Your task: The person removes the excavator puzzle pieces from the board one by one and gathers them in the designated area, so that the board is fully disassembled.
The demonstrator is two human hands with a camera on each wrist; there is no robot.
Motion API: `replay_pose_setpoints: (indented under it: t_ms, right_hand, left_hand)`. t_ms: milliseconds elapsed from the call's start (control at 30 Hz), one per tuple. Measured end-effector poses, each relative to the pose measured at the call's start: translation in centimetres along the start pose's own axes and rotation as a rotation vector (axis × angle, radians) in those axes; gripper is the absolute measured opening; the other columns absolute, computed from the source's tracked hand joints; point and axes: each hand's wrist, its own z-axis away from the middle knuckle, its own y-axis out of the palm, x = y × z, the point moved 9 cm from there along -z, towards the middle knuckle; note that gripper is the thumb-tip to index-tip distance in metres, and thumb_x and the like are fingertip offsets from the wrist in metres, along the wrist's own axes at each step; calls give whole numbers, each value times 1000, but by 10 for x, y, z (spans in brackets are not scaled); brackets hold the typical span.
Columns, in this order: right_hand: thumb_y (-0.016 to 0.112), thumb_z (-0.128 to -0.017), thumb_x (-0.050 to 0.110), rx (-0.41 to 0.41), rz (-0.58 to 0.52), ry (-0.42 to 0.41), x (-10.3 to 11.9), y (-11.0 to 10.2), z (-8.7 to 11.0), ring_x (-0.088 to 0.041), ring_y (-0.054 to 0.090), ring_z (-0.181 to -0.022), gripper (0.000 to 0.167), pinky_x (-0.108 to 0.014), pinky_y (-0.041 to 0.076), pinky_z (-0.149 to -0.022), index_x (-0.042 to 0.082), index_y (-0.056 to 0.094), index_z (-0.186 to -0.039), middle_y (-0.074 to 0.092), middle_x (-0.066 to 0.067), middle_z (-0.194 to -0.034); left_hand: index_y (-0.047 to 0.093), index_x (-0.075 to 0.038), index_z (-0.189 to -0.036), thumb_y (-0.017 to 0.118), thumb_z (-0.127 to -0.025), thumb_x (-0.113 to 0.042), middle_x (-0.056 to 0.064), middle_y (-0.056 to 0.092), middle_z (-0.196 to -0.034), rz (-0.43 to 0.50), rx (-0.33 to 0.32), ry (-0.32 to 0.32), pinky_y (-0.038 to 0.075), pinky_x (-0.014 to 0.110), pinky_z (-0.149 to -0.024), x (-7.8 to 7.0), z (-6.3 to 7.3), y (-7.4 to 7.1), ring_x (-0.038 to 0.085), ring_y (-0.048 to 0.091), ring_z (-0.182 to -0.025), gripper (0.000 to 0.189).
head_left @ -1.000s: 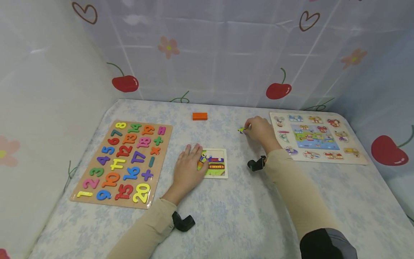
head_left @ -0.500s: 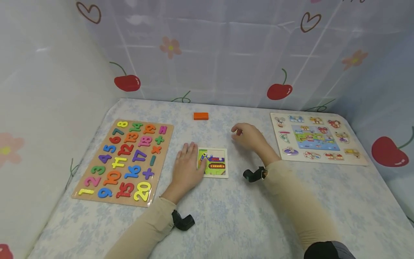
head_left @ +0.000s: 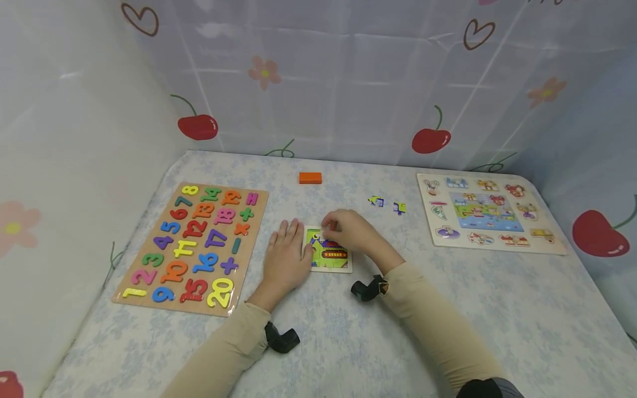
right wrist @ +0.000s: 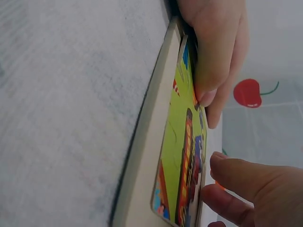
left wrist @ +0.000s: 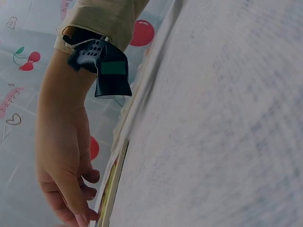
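A small jigsaw board [head_left: 327,270] with a pale frame and a picture of a tracked vehicle lies in the middle of the table. My left hand [head_left: 286,260] rests on its left edge, fingers straight; the same hand [right wrist: 215,52] shows at the top of the right wrist view. Over the upper right of the board is my right hand [head_left: 350,229], thumb and forefinger bent towards each other. In the right wrist view this hand [right wrist: 270,189] has its fingertips at the board's edge. I cannot tell whether it pinches a piece.
Two loose puzzle pieces, one [head_left: 376,201] nearer the board and another [head_left: 400,208] further right, lie behind the right hand. An orange block [head_left: 311,178] sits at the back. A number board [head_left: 254,243] is on the left, a picture board [head_left: 542,244] on the right.
My right hand has moved left and nearer from the loose pieces to the jigsaw board, leaving two pieces in sight. The left hand stays on the board's left side.
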Motion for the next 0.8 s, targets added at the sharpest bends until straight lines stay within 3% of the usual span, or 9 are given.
replay_pose_setpoints:
  t_ms: [267,800]
  right_hand:
    - [69,-93,27,-10,60,-57,14,9,-5,-14,56,-80,19,-30,48,-75,14,72,-108,65,1,-88]
    - [74,-89,36,-47,104,14,11,6,-1,-12,58,-79,20,-30,49,-72,17,70,-92,65,4,-88]
  left_hand:
    - [32,-7,-155,39,-102,-41,7,27,-164,-7,-16,10,13,50,-126,-1,0,-2,29,14,-155,63]
    - [32,-8,-156,39,-102,-42,6,25,-165,-9,-10,-4,11,50,-126,0,0,-1,28,14,-155,64]
